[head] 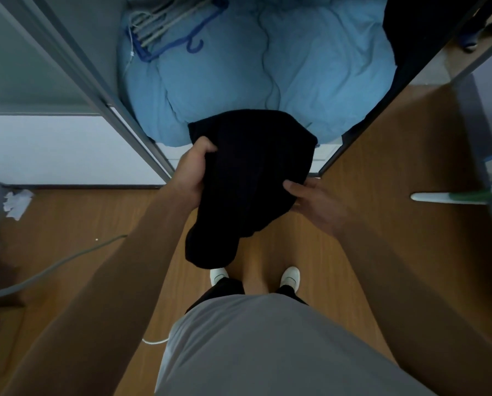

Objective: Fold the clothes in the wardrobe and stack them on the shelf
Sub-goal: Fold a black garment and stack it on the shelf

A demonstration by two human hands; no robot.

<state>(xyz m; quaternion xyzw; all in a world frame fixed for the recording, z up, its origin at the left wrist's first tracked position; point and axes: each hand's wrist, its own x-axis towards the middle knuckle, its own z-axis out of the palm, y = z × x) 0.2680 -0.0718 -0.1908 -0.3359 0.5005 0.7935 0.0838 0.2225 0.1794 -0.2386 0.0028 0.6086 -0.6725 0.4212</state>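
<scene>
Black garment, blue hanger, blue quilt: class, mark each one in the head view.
black garment [253, 167]: head view, middle of the cloth.
blue hanger [194, 50]: head view, bottom curve of its hook.
blue quilt [310, 67]: head view, bare upper surface.

I can read no word, label, brand or number anywhere before me, neither on the black garment [253, 167] I hold, nor on the blue bedding [310, 67] or the hangers [164, 27].
</scene>
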